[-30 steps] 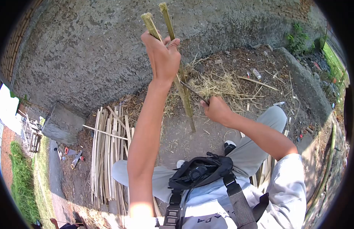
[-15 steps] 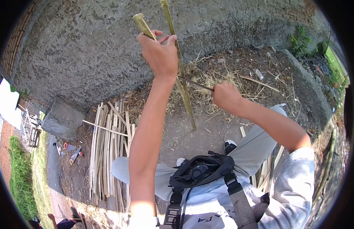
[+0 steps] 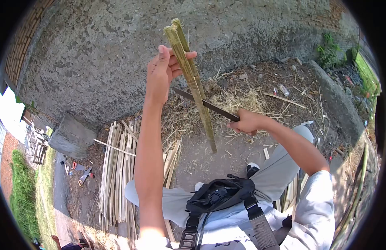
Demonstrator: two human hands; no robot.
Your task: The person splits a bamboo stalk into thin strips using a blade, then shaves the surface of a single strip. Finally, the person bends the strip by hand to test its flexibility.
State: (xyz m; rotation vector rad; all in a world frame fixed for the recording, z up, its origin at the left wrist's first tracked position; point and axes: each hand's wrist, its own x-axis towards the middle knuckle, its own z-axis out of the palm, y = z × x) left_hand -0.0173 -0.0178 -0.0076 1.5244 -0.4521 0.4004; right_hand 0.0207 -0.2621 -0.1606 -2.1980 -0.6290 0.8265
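Note:
A bamboo length [image 3: 203,110], split into two strips at its top, stands slanted in front of me, its lower end over the bare ground. My left hand [image 3: 161,73] is at the upper part, its fingers threaded behind the nearer strip and between the two, with the thumb raised off the bamboo. In my right hand [image 3: 249,121] is the handle of a long knife [image 3: 220,110], the fingers closed around it. Its dark blade crosses the bamboo below my left hand, the tip poking out to the left. Whether the edge is inside the split is hard to tell.
Piled bamboo strips [image 3: 118,175] lie left of my legs. Shavings [image 3: 247,102] litter the soil below a rough wall [image 3: 118,54]. A concrete block [image 3: 72,135], a handsaw [image 3: 84,176] and a plastic bottle [image 3: 284,90] are around. Another person's arm [image 3: 55,239] shows at lower left.
The two bamboo strips, spread apart before, have come together at the top. My left hand has turned, lifting its thumb. More of the knife's blade now shows beyond the bamboo.

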